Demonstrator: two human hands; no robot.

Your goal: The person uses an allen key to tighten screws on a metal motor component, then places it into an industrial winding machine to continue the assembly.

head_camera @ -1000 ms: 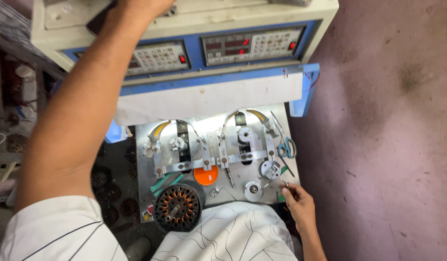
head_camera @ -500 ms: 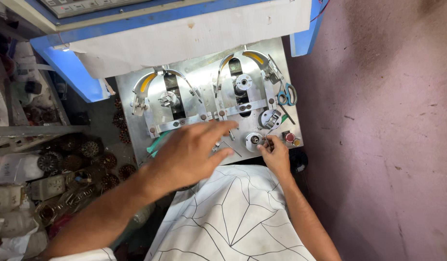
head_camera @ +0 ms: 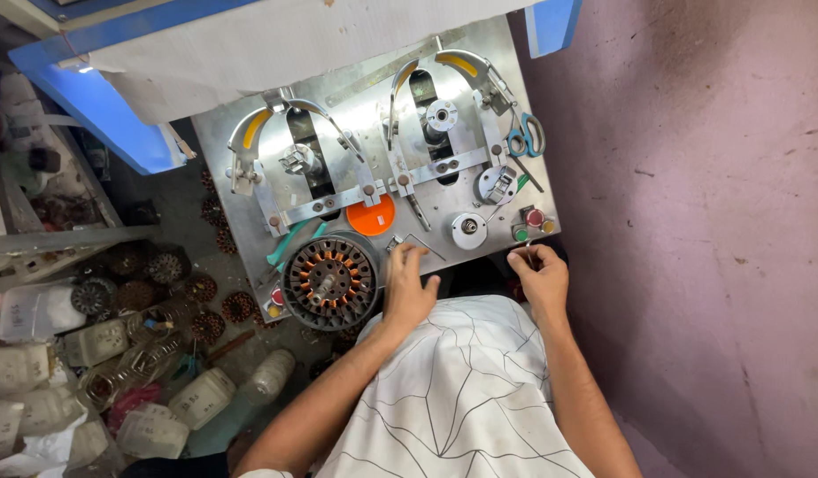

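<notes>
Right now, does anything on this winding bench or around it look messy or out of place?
The metal plate looks orderly; scissors rest at its right edge. The oddity is left of it: wound stators lie scattered loosely below the bench among plastic jars. The left hand rests beside the stator on the plate.

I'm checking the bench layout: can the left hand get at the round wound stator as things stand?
Probably yes: the left hand rests on the metal plate right beside the stator, and nothing lies between them.
</notes>
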